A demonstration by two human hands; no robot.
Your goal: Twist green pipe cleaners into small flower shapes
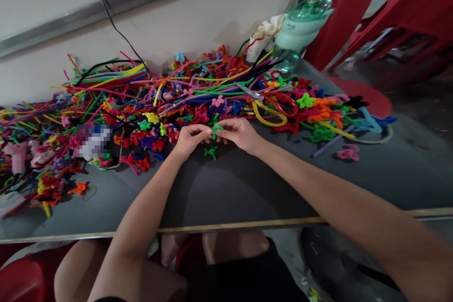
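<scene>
My left hand (191, 139) and my right hand (239, 133) meet over the grey table (230, 188), both pinching a small green pipe-cleaner piece (216, 130) between their fingertips. Just below the hands a finished green pipe-cleaner flower (211, 152) lies on the table. Behind the hands spreads a big heap of coloured pipe cleaners (184, 94) and small twisted flowers.
Scissors with yellow and red handles (271, 106) lie on the heap at right. A pink loop (347, 153) and a purple stem sit at the right. A pale green bottle (300, 28) stands at the back. Red plastic chairs (389, 9) are beyond the table.
</scene>
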